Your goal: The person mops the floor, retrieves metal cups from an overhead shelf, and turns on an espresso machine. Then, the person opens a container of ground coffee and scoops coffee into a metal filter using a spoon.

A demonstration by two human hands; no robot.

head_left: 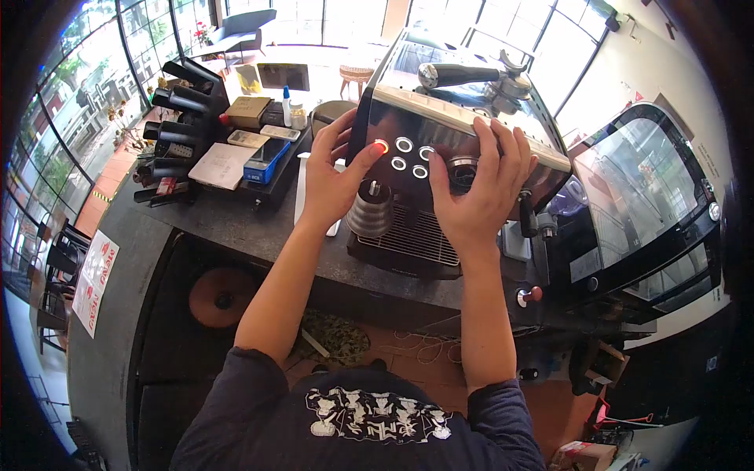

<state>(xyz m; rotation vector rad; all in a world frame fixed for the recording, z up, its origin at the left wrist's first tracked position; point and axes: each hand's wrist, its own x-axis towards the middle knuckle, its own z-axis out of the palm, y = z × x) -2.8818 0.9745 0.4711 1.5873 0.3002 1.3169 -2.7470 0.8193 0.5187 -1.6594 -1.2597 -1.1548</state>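
A coffee machine with a shiny dark front panel (408, 124) stands on the counter before me. My left hand (328, 177) lies along its left edge, fingers spread, with the thumb at a round button (381, 147) that glows orange-red. My right hand (481, 188) rests with spread fingers against the panel's upper right; its thumb is close to another round button (426, 153). Several ringed buttons sit between my thumbs. Below them, a ribbed metal kettle (370, 210) stands at the left of the slatted drip tray (424, 234). A portafilter (463, 76) lies on top of the machine.
At left are a black cup rack (181, 129), a blue box (265, 162) and a white-capped bottle (287, 106). A black glass-doored cabinet (644, 196) stands at right. Near the counter's front edge is a wooden-handled tool (530, 296). Cables (428, 345) lie below.
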